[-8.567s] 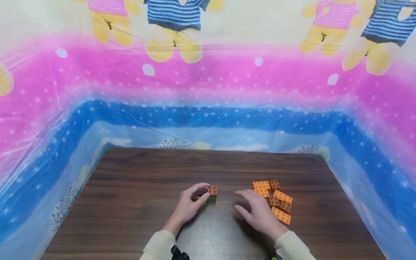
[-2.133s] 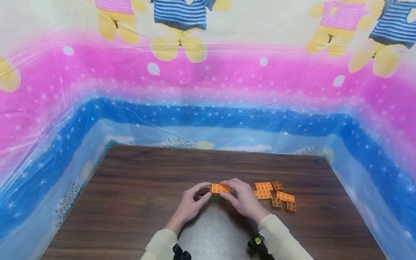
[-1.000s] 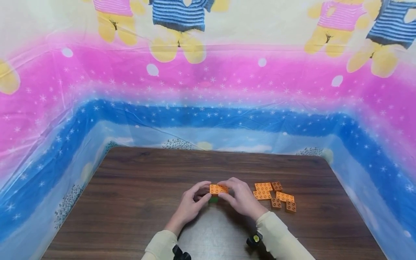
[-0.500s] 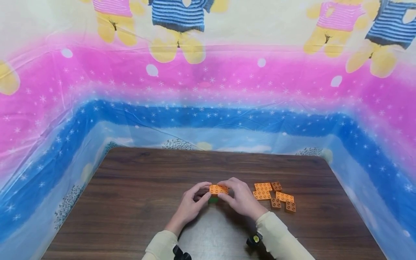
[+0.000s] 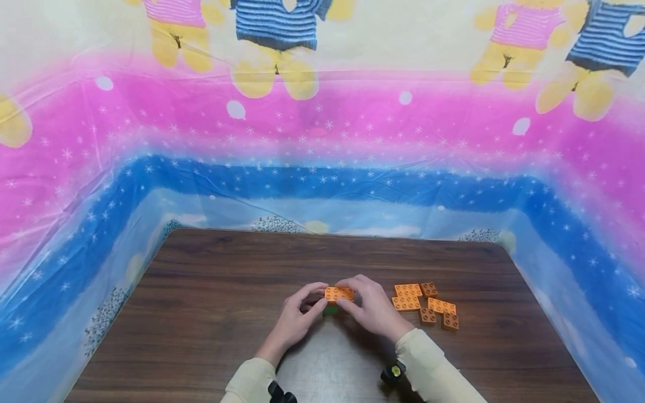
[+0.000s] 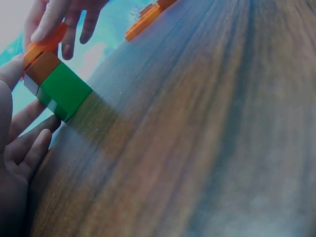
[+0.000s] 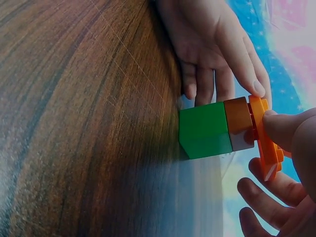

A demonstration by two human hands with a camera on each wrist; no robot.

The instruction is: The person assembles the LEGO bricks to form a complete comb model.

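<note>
Near the table's middle stands a small upright stack: a green building block (image 7: 205, 131) at the bottom, a brown brick (image 7: 239, 111) above it. An orange eight-stud brick (image 5: 332, 294) lies across the top, jutting out to the right. In the right wrist view it sits slightly tilted, with a narrow gap and brown studs showing beneath. My left hand (image 5: 297, 314) grips the stack from the left, thumb and forefinger near the top. My right hand (image 5: 375, 310) pinches the orange brick's right part between thumb and fingers, hiding some studs.
Right of my right hand lie several loose flat bricks, among them an orange brick (image 5: 442, 305), another orange brick (image 5: 406, 303) and a small brown brick (image 5: 450, 321). The wooden table (image 5: 227, 268) is ringed by a patterned cloth (image 5: 322, 179).
Since the oldest frame, my right hand has taken the nearest orange brick from the right and brought it left onto the stack. Over the last second, both hands have barely moved.
</note>
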